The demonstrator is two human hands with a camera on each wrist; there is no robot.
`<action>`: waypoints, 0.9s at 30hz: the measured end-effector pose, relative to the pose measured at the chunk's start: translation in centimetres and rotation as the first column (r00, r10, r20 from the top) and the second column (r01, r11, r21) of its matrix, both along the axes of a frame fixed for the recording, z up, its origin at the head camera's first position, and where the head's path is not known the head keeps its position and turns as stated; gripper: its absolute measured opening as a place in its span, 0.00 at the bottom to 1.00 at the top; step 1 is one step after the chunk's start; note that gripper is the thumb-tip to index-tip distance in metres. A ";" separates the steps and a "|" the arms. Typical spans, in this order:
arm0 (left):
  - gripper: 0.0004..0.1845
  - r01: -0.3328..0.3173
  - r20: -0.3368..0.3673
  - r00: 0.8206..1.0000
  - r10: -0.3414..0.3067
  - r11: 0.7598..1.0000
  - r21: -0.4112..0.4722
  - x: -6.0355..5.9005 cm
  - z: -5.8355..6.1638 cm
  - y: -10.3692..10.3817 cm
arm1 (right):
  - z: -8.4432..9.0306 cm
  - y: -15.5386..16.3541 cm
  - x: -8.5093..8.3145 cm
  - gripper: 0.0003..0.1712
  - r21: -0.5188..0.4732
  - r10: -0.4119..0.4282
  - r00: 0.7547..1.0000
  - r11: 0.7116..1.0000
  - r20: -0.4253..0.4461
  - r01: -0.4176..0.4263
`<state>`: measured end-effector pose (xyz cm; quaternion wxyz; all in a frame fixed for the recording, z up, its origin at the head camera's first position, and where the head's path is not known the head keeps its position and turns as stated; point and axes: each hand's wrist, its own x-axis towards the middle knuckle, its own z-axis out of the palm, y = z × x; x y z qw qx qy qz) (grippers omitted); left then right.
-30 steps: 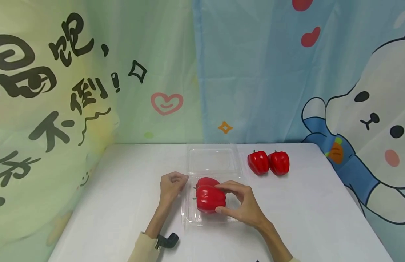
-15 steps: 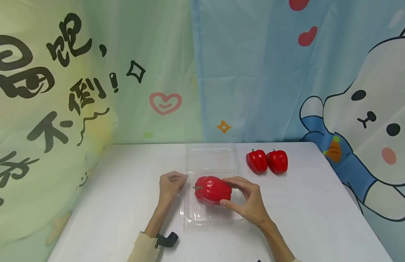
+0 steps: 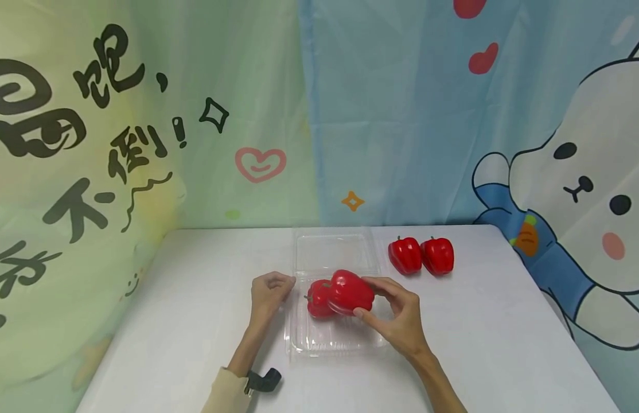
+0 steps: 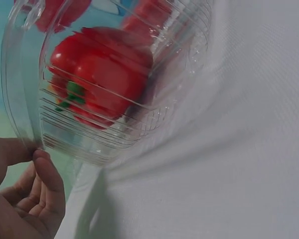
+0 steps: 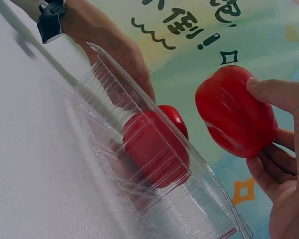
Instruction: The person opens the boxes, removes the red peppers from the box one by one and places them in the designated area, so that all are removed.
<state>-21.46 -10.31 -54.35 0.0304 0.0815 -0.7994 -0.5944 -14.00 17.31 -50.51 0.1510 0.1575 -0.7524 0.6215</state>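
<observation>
Right hand [image 3: 402,321] grips held pepper [image 3: 350,291] between thumb and curled fingers, above clear tray [image 3: 330,341]. Lifted higher than half a second ago, uncovering second pepper [image 3: 317,299] in the tray. Left hand [image 3: 268,292] curled, apparently pinching tray's left rim. Bare tray floor toward the right.

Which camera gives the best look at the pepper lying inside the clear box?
The left wrist view: the pepper in the box fills the frame, green stem visible. In the head view the held pepper half hides it; the right wrist view shows it through ribbed plastic.
</observation>
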 end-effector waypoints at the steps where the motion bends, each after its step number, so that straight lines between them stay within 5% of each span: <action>1: 0.09 0.002 -0.002 1.000 -0.002 1.000 0.001 0.0 0.0 0.0 | 0.0 0.0 0.0 0.36 -0.003 -0.009 1.000 1.000 0.000 0.009; 27: 0.09 0.008 -0.006 1.000 -0.008 1.000 0.008 -0.1 -0.1 0.0 | -0.7 1.3 0.3 0.37 -0.095 -0.222 0.975 0.971 -0.014 0.220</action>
